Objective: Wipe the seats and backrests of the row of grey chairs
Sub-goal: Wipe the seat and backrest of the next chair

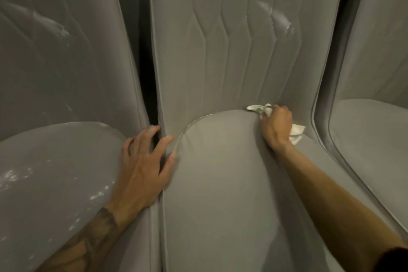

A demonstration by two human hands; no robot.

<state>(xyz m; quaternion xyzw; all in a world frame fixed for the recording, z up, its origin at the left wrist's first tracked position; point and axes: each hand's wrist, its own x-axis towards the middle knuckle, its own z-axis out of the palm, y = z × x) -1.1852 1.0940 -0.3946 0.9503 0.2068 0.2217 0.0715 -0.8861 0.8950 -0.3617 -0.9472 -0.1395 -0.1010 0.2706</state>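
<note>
Where seat [220, 174] meets backrest [198, 51], the right grip [276, 126] clenches the cloth [297, 131], ends poking out.

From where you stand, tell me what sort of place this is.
Likely a hall or waiting area with row seating; the room is out of view. Padded grey chairs stand side by side: left chair, middle chair, right chair. The right hand grips a white cloth at the middle chair's seat crease.

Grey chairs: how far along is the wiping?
Done: the middle seat looks clean. In hand: the right hand grips a cloth at that seat's back crease. Remaining: a white smear on the middle backrest, plus specks on the left seat and a streak on its backrest.
</note>
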